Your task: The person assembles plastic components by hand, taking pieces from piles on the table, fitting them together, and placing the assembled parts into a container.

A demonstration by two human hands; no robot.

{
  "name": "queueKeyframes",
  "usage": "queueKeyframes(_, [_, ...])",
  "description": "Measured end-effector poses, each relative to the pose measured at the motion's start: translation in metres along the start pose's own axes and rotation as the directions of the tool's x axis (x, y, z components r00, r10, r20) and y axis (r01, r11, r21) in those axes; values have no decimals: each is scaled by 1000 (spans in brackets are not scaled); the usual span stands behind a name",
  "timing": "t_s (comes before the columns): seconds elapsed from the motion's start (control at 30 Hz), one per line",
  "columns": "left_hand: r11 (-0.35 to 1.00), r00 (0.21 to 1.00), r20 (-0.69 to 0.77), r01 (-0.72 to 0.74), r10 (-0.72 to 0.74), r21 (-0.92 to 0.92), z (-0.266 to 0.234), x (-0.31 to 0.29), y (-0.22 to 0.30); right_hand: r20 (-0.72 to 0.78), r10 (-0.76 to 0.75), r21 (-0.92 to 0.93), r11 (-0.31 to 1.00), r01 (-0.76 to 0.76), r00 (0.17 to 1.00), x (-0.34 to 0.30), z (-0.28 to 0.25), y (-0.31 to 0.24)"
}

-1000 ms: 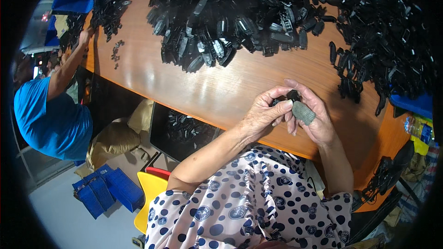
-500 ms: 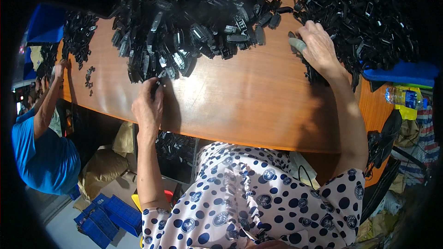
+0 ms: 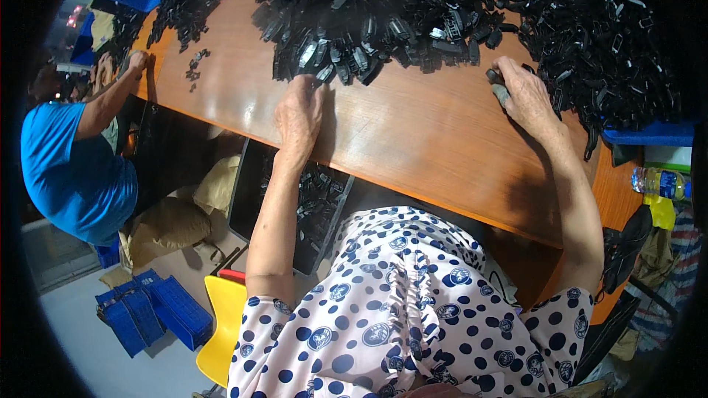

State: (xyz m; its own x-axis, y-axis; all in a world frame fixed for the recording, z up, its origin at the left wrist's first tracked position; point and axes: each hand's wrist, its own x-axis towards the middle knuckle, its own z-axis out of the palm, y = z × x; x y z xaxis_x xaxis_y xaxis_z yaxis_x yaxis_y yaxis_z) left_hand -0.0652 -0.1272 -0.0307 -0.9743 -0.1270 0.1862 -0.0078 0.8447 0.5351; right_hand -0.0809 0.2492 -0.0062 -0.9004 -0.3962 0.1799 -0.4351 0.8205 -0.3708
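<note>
My left hand (image 3: 299,114) is closed at the near edge of a heap of small black plastic parts (image 3: 361,29), some with shiny silver-grey faces. Its fingertips are turned away, so whatever they hold is hidden. On the right, my right hand (image 3: 525,99) has its fingers bent beside a second heap of black parts (image 3: 590,37), which look like buckle or frame pieces. A grey-green cover wraps its thumb. Between thumb and forefinger shows a small dark oval plastic part (image 3: 493,75).
Both heaps lie on a curved brown wooden table (image 3: 398,136). Under its edge, below my left forearm, sits a dark bin (image 3: 321,210) of black parts. A co-worker in a blue shirt (image 3: 74,169) works at far left. Blue crates (image 3: 151,313), a yellow chair (image 3: 221,324) and a bottle (image 3: 660,183) stand around.
The whole view has shifted and tilted. My left hand remains at the near edge of the heap, its fingers now more hidden. My right hand has drawn slightly back from the right heap.
</note>
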Motion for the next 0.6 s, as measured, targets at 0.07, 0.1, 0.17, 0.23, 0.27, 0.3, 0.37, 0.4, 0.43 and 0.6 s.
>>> queueKeyframes(0.07, [997,995,-72,-68,65,-29,3,3,-4,41,159,177,970,-164,986,-6,-6,-25])
queueKeyframes(0.1, [998,995,-80,-64,61,-29,5,5,-11,118,309,338,881,-331,944,-7,-8,-35])
queueKeyframes(0.17, [994,997,-36,-64,67,88,9,8,-17,150,309,366,865,-343,939,-15,-1,-33])
queueKeyframes(0.23, [989,994,-43,-97,103,114,9,5,-9,149,207,438,863,-252,967,-30,9,-30])
queueKeyframes(0.27, [984,992,-38,-111,117,136,8,2,-7,119,151,446,875,-189,981,-34,13,-31])
queueKeyframes(0.3, [980,991,-32,-125,131,158,6,-1,-5,117,152,446,875,-189,981,-40,13,-34])
queueKeyframes(0.37, [975,986,13,-165,165,149,4,-10,3,125,167,434,877,-206,978,-49,12,-39])
queueKeyframes(0.4, [969,979,58,-203,197,138,3,-15,8,131,169,399,893,-208,977,-52,12,-40])
queueKeyframes(0.43, [976,978,76,-199,192,87,3,-23,15,129,175,399,892,-213,976,-55,14,-40])
queueKeyframes(0.6, [810,898,439,272,-20,-520,0,-46,57,376,305,771,421,-478,875,-61,6,-70])
